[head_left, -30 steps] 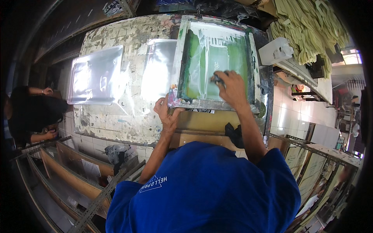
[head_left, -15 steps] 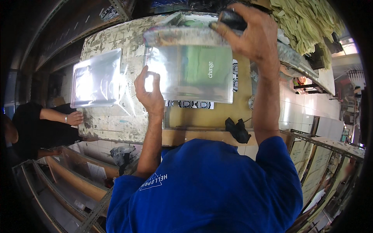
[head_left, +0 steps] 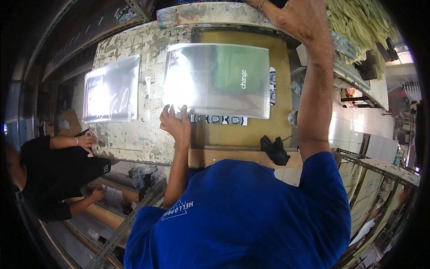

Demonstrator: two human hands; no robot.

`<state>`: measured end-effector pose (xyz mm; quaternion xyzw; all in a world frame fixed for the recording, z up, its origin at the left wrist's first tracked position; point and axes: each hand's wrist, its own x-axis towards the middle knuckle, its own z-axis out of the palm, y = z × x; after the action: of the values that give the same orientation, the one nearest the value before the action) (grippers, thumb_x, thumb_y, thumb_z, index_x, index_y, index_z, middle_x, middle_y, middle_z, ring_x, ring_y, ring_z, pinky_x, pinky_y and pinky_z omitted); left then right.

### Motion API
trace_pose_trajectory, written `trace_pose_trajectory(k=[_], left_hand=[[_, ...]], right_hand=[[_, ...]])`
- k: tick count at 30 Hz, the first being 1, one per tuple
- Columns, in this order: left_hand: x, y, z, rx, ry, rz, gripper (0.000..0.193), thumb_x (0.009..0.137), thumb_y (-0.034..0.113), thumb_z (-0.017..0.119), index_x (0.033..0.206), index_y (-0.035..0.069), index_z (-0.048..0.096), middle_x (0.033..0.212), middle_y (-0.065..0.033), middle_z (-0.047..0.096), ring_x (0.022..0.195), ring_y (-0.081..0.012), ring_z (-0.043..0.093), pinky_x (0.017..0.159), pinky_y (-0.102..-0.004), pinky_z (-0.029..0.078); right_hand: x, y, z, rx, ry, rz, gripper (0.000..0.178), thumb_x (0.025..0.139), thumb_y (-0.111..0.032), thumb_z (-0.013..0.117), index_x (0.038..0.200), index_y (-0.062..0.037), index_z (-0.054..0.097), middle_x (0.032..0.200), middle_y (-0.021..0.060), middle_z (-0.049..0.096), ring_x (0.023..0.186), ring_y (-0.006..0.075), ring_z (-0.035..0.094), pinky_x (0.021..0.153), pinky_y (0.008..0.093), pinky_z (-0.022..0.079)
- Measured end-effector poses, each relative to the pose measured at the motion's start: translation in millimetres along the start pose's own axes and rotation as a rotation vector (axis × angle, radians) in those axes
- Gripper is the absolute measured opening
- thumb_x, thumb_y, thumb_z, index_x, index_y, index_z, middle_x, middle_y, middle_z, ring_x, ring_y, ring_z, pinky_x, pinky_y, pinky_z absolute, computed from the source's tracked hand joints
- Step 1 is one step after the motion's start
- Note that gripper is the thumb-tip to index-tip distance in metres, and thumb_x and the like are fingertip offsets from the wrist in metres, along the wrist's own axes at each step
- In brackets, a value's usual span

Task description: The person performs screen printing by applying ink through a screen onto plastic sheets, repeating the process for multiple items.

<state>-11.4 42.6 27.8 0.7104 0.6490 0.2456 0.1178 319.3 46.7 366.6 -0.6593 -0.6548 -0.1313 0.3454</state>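
Observation:
A clear plastic sheet or bag (head_left: 224,101) with white lettering lies on the yellowish board of the worktable, a green tint showing on its right half. My left hand (head_left: 176,125) touches its near left edge, fingers apart. At the far edge, my right hand (head_left: 298,20) grips a paint-stained screen-printing frame (head_left: 210,17), which is tilted up away from the sheet. The fingertips of that hand run out of the picture beside something dark. Paper with black-and-white patterns (head_left: 224,120) shows from under the sheet's near and right edges.
A stack of clear plastic (head_left: 109,96) lies on the stained table (head_left: 150,139) at left. A co-worker's hand (head_left: 85,142) is by the table's left edge. A crumpled black cloth (head_left: 274,150) sits at the near edge. Pale green strips (head_left: 358,27) hang far right.
My right hand and the screen frame have moved up and away, uncovering the sheet's far edge. My left hand has come nearer, to the sheet's near left edge. The co-worker has shifted.

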Motion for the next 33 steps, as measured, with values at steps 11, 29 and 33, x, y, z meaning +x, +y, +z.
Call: trace_pose_trajectory(k=[11,29,33], left_hand=[[-4.3,-10.2,23.6,0.256,0.09,0.078,0.044,0.088,0.038,0.073,0.118,0.006,0.065,0.133,-0.0099,0.056,0.12,-0.035,0.048,0.09,-0.0521,0.037],[33.3,49.7,-11.7,-0.621,0.158,-0.12,0.022,0.093,0.014,0.072,0.104,-0.005,0.075,0.095,-0.0161,0.076,0.075,-0.0247,0.069,0.073,-0.0342,0.054],[61.6,56.7,-37.6,-0.795,0.171,-0.107,0.025,0.097,0.012,0.068,0.112,-0.007,0.073,0.098,-0.013,0.075,0.084,-0.016,0.067,0.074,-0.0284,0.054]], right_hand=[[6.5,2.1,-0.1,0.076,-0.062,0.083,0.044,0.08,-0.03,0.08,0.115,-0.0052,0.075,0.091,0.0124,0.077,0.079,0.0246,0.073,0.078,0.0355,0.057],[4.7,3.8,0.7,-0.041,0.018,-0.018,0.045,0.08,-0.033,0.08,0.116,-0.0064,0.075,0.091,0.0153,0.076,0.082,0.0298,0.072,0.081,0.0399,0.055],[6.1,2.5,-1.2,0.059,0.018,-0.009,0.045,0.079,-0.032,0.081,0.116,-0.0065,0.075,0.091,0.0155,0.076,0.08,0.0299,0.072,0.078,0.0387,0.056]])
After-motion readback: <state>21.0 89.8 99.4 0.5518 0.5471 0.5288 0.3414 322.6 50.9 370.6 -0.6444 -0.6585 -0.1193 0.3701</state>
